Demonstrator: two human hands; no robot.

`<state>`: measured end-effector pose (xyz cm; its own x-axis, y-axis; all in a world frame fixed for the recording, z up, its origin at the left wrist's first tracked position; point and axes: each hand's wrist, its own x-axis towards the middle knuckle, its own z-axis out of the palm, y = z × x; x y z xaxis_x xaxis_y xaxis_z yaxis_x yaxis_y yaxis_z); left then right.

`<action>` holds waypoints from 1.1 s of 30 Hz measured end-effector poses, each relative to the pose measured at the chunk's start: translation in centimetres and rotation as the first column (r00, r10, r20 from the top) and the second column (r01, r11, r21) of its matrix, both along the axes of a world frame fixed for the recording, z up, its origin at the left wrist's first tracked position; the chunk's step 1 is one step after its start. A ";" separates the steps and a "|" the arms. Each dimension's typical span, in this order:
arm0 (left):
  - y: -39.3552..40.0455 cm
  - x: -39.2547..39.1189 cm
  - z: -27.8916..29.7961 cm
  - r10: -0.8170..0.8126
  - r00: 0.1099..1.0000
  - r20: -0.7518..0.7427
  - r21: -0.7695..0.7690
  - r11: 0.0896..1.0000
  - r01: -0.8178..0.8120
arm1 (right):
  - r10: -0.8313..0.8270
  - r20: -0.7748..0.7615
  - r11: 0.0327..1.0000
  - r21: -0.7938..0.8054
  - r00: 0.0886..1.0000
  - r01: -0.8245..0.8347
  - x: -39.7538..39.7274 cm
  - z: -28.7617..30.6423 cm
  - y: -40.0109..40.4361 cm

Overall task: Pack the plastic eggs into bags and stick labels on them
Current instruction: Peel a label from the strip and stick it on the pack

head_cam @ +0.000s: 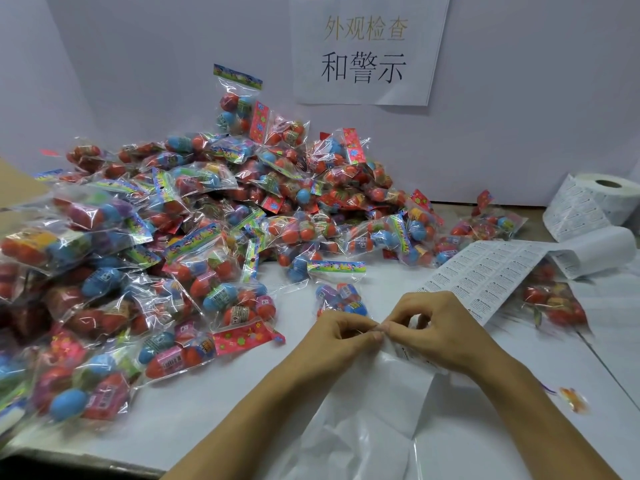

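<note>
A long white label strip runs from a roll at the right down to my hands. My left hand and my right hand meet fingertip to fingertip at the strip's near end, both pinching it. Just beyond my hands lies one clear bag of plastic eggs with blue and purple eggs and a striped header. A big heap of filled egg bags covers the left and middle of the white table.
Bare white backing paper trails from my hands toward the front edge. Another egg bag lies under the strip at right. A paper sign hangs on the back wall. A cardboard edge shows at far left.
</note>
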<state>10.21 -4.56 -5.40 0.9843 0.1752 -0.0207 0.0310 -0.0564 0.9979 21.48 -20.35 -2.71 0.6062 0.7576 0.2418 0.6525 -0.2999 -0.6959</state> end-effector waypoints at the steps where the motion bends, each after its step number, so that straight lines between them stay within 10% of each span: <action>1: 0.0 0.0 0.0 -0.001 1.000 -0.005 0.011 1.000 0.001 | -0.006 0.010 1.000 -0.005 1.000 0.006 -0.1 0.0 0.1; 18: 0.6 0.4 0.7 0.020 0.999 -0.040 -0.100 0.995 -0.024 | -0.075 0.131 0.976 0.211 0.989 0.046 -1.0 0.6 0.1; 33: 0.5 -0.2 0.2 -0.023 1.000 0.005 0.081 0.996 0.023 | 0.007 -0.011 0.998 -0.070 1.000 -0.008 -0.5 0.8 -0.4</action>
